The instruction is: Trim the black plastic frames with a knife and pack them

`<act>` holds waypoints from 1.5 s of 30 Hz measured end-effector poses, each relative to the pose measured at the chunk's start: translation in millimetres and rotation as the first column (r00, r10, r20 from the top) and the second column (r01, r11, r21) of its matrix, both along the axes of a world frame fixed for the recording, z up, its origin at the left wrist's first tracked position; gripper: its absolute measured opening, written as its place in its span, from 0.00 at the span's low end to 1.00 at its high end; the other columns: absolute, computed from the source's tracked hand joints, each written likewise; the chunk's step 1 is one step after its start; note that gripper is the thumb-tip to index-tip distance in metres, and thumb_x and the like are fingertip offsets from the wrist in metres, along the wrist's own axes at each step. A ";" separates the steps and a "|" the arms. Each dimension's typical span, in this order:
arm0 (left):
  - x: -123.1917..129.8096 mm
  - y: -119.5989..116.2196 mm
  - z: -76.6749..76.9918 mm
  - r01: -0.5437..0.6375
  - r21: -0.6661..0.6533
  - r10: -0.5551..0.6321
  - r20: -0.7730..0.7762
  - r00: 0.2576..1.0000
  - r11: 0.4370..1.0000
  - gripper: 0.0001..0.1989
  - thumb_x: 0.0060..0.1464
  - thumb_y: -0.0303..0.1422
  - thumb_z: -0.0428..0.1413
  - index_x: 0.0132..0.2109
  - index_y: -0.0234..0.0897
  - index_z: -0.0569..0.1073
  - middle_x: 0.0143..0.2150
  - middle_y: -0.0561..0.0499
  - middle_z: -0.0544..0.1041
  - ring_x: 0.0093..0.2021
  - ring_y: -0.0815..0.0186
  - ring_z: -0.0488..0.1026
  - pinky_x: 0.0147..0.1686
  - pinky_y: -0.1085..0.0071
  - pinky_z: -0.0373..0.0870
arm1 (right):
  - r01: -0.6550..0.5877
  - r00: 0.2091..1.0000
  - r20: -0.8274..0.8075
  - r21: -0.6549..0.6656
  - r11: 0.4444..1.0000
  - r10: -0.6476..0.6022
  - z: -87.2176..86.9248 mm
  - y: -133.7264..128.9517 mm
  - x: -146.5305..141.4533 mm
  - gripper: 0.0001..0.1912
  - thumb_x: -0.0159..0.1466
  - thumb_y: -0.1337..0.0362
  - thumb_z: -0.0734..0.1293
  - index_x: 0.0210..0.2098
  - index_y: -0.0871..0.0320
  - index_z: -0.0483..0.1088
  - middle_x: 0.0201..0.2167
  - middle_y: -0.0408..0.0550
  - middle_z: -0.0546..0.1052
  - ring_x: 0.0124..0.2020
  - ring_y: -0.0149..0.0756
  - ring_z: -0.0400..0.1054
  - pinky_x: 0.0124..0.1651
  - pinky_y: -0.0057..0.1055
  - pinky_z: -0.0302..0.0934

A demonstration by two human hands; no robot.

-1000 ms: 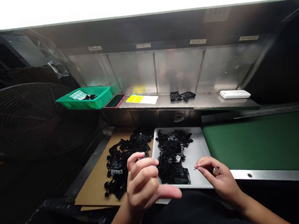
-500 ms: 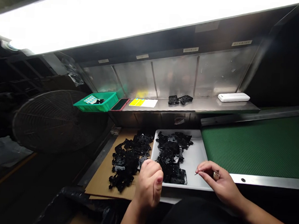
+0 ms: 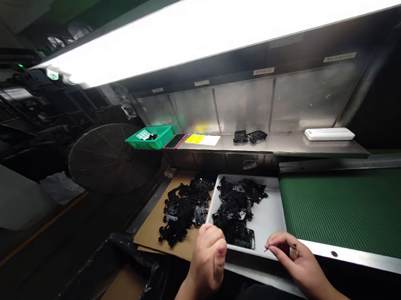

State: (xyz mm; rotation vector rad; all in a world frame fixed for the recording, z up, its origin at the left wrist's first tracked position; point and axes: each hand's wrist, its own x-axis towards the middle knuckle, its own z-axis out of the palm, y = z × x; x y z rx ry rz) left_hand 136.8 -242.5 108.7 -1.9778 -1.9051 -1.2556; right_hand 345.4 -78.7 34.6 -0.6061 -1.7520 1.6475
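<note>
My left hand is closed in a fist in front of the white tray's near left corner; whatever it may hold is hidden. To its right, my right hand pinches a small thin dark pin-like piece between thumb and fingertips, over the tray's near right corner. A ring sits on one finger of that hand. The white tray holds a heap of black plastic parts along its left side. More black plastic parts are piled on a sheet of cardboard left of the tray.
A metal shelf behind carries a green bin, a phone, a yellow-and-white paper, two black parts and a white device. A green conveyor belt lies right; a black-lined bin and fan stand left.
The view has swung left, so the scene sits further right in the picture. Both hands keep the same grip, the left a fist, the right a pinch.
</note>
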 end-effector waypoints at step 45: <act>-84.6 -7.9 -124.2 0.250 -0.176 -0.259 -0.032 0.965 0.952 0.25 0.73 0.37 0.34 0.29 0.40 0.64 0.29 0.50 0.72 0.32 0.64 0.70 0.43 0.61 0.67 | 0.195 0.971 0.084 0.253 0.947 -0.223 -33.2 -30.0 -75.2 0.18 0.70 0.47 0.70 0.38 0.57 0.79 0.42 0.54 0.80 0.42 0.43 0.77 0.42 0.33 0.73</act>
